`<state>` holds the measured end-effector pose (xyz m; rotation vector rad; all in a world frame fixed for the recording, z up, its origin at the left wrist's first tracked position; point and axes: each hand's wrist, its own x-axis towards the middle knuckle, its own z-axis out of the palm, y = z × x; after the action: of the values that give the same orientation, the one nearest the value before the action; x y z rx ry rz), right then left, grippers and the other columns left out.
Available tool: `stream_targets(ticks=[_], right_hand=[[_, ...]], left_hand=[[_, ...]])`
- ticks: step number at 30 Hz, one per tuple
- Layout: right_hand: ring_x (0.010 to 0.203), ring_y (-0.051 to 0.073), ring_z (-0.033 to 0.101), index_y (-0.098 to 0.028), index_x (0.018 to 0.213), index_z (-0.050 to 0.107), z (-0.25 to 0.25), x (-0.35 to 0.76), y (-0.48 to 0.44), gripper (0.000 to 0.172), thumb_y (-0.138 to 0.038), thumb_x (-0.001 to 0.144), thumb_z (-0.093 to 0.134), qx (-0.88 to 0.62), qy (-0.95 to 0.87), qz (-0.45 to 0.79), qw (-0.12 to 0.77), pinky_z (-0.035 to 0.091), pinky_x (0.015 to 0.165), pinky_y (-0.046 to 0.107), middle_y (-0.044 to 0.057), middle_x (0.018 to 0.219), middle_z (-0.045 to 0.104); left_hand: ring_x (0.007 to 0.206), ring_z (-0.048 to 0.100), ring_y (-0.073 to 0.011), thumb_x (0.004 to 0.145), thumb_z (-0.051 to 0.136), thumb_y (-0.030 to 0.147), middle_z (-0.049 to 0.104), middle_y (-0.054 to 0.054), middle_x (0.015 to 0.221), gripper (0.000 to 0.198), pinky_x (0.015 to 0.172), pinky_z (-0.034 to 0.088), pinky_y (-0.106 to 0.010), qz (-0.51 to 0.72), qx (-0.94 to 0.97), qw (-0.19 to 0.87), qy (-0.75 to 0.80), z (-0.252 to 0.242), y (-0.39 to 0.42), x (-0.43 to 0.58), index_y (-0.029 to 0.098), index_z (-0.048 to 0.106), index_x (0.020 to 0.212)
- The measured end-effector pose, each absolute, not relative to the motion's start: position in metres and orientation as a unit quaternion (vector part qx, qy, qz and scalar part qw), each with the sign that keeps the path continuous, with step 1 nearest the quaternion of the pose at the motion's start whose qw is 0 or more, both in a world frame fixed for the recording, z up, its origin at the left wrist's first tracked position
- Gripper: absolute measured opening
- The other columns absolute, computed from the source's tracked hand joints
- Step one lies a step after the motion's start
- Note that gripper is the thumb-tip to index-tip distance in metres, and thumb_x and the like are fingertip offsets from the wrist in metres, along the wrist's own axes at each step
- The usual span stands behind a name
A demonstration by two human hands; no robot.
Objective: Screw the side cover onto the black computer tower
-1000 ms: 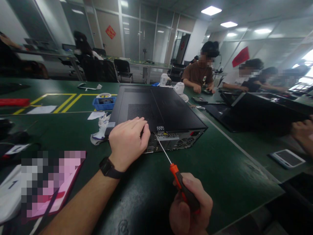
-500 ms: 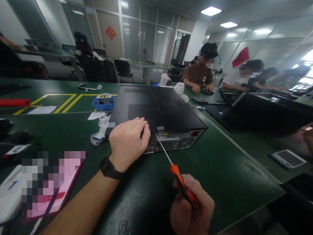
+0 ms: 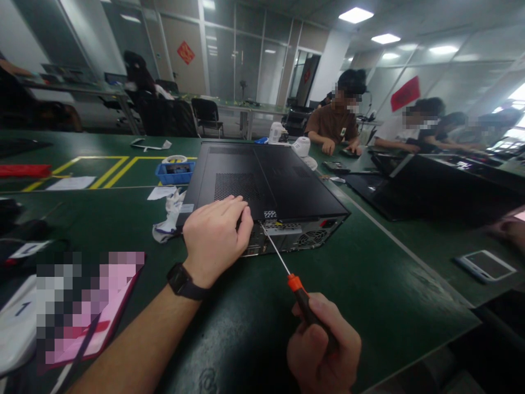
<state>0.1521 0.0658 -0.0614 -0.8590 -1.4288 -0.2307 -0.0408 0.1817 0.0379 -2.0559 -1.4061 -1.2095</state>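
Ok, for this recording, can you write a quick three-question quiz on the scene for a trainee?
1. What does the person's right hand hold?
2. True or false: the left hand rests on the black computer case.
3. As the picture shows it, where is the blue tray: (A) on top of the black computer case, (B) to its right, (C) to its left?

Key:
1. A screwdriver, its collar orange.
2. True.
3. C.
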Motion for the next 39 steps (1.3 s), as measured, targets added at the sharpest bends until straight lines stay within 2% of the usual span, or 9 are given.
stream_targets(ticks=[9, 12, 16, 20, 26, 30, 35, 39], right_hand=[[0.086, 0.021, 0.071, -0.016, 0.129, 0.062, -0.057, 0.15, 0.068, 0.028, -0.021, 0.102, 0.057, -0.371, -0.627, -0.107, 0.677, 0.066, 0.069, 0.042, 0.008, 0.099, 0.068], [0.083, 0.019, 0.071, -0.016, 0.128, 0.063, -0.064, 0.153, 0.066, 0.026, -0.024, 0.104, 0.057, -0.391, -0.625, -0.126, 0.664, 0.065, 0.068, 0.038, 0.007, 0.1, 0.068], [0.086, 0.021, 0.071, -0.016, 0.129, 0.062, -0.065, 0.153, 0.064, 0.029, -0.03, 0.105, 0.053, -0.387, -0.631, -0.094, 0.666, 0.066, 0.068, 0.041, 0.009, 0.102, 0.068], [0.089, 0.023, 0.071, -0.015, 0.13, 0.061, -0.054, 0.148, 0.066, 0.03, -0.026, 0.102, 0.055, -0.363, -0.633, -0.078, 0.679, 0.065, 0.071, 0.044, 0.01, 0.102, 0.066], [0.086, 0.021, 0.07, -0.014, 0.128, 0.063, -0.053, 0.149, 0.068, 0.028, -0.018, 0.101, 0.055, -0.369, -0.63, -0.104, 0.675, 0.064, 0.069, 0.04, 0.008, 0.099, 0.067], [0.081, 0.019, 0.069, -0.015, 0.128, 0.063, -0.063, 0.153, 0.068, 0.027, -0.02, 0.102, 0.058, -0.382, -0.623, -0.116, 0.673, 0.063, 0.065, 0.036, 0.006, 0.095, 0.067], [0.084, 0.021, 0.069, -0.014, 0.132, 0.06, -0.057, 0.15, 0.069, 0.031, -0.026, 0.103, 0.053, -0.348, -0.641, -0.063, 0.682, 0.063, 0.067, 0.04, 0.008, 0.099, 0.065], [0.085, 0.021, 0.069, -0.015, 0.129, 0.06, -0.05, 0.146, 0.07, 0.029, -0.023, 0.102, 0.054, -0.35, -0.635, -0.079, 0.684, 0.063, 0.069, 0.042, 0.008, 0.1, 0.065]], left_hand=[[0.105, 0.08, -0.0293, 0.099, 0.056, 0.026, 0.083, -0.008, 0.115, 0.025, 0.091, 0.061, -0.044, -0.424, -0.73, 0.203, -0.496, 0.038, 0.181, -0.04, 0.018, 0.079, 0.102], [0.106, 0.079, -0.029, 0.099, 0.056, 0.026, 0.083, -0.007, 0.115, 0.025, 0.091, 0.061, -0.043, -0.425, -0.73, 0.202, -0.496, 0.039, 0.181, -0.04, 0.019, 0.079, 0.101], [0.106, 0.079, -0.0287, 0.1, 0.056, 0.027, 0.082, -0.007, 0.116, 0.025, 0.092, 0.061, -0.044, -0.418, -0.73, 0.202, -0.502, 0.038, 0.182, -0.041, 0.019, 0.079, 0.103], [0.107, 0.079, -0.0284, 0.1, 0.054, 0.028, 0.082, -0.006, 0.116, 0.026, 0.092, 0.061, -0.044, -0.418, -0.731, 0.197, -0.502, 0.037, 0.183, -0.041, 0.02, 0.079, 0.103], [0.106, 0.079, -0.029, 0.1, 0.054, 0.028, 0.083, -0.007, 0.116, 0.026, 0.093, 0.061, -0.044, -0.419, -0.728, 0.198, -0.505, 0.039, 0.181, -0.04, 0.02, 0.078, 0.103], [0.106, 0.079, -0.0298, 0.1, 0.055, 0.027, 0.082, -0.007, 0.116, 0.026, 0.093, 0.061, -0.045, -0.419, -0.731, 0.191, -0.503, 0.039, 0.18, -0.04, 0.019, 0.079, 0.103], [0.108, 0.079, -0.0299, 0.099, 0.055, 0.027, 0.082, -0.008, 0.117, 0.026, 0.093, 0.061, -0.045, -0.421, -0.732, 0.186, -0.503, 0.038, 0.181, -0.04, 0.019, 0.079, 0.104], [0.106, 0.079, -0.0301, 0.1, 0.055, 0.028, 0.082, -0.008, 0.117, 0.026, 0.093, 0.061, -0.046, -0.42, -0.731, 0.193, -0.502, 0.038, 0.181, -0.04, 0.018, 0.079, 0.104]])
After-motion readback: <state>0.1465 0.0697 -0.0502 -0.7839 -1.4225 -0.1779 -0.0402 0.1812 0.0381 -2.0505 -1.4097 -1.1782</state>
